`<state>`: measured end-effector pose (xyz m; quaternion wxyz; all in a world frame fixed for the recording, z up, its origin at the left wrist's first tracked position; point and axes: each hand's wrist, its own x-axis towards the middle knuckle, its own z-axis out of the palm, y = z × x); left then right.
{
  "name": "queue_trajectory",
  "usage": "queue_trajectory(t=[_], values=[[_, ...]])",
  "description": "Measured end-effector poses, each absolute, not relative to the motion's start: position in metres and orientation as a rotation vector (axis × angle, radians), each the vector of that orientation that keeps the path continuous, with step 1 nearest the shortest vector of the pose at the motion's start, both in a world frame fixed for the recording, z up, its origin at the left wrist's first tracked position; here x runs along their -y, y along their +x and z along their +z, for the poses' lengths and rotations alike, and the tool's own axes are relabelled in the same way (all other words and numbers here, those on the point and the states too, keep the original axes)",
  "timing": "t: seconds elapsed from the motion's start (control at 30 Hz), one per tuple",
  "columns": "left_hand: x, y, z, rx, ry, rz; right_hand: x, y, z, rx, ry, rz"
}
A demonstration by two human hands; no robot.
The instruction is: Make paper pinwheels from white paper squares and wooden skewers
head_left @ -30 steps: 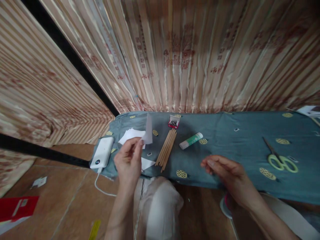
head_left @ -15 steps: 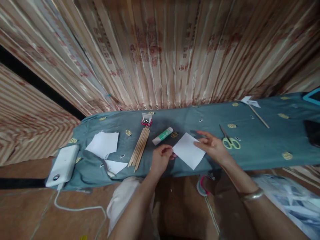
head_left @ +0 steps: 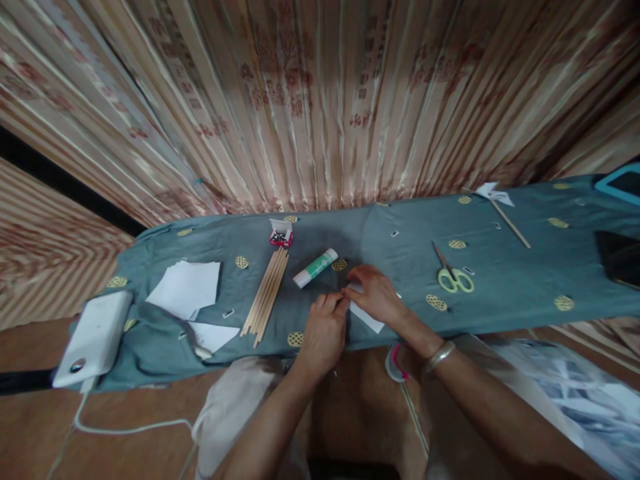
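A small white square of paper (head_left: 367,319) lies near the table's front edge, mostly covered by my hands. My left hand (head_left: 324,331) is closed at its left corner, thumb and fingertips pinched together there. Over the sheet arches my right hand (head_left: 376,293), its fingertips meeting my left ones at that same corner; the exact grip is partly hidden. Just beyond my left hand lies a green-and-white glue stick (head_left: 316,268). To the right rest scissors (head_left: 454,279) with yellow-green handles, blades apart.
Several thin wooden sticks (head_left: 265,297) lie left of the glue stick, below a small red box (head_left: 281,235) of metal pins. White paper sheets (head_left: 187,287) and a white power bank (head_left: 95,339) sit farther left. A paper pinwheel on a stick (head_left: 509,223) lies at the back right.
My right hand has moved left across the paper to meet my left hand at its left corner. More of the sheet is now covered. The view has shifted slightly.
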<state>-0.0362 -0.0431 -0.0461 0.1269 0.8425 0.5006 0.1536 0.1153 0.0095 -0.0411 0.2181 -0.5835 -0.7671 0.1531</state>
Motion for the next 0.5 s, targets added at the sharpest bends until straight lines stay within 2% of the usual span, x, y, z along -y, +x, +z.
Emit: queue_trajectory(t=[0.5], values=[[0.045, -0.044, -0.043, -1.478, 2.487, 0.391, -0.026, 0.138, -0.049, 2.055, -1.641, 0.364]])
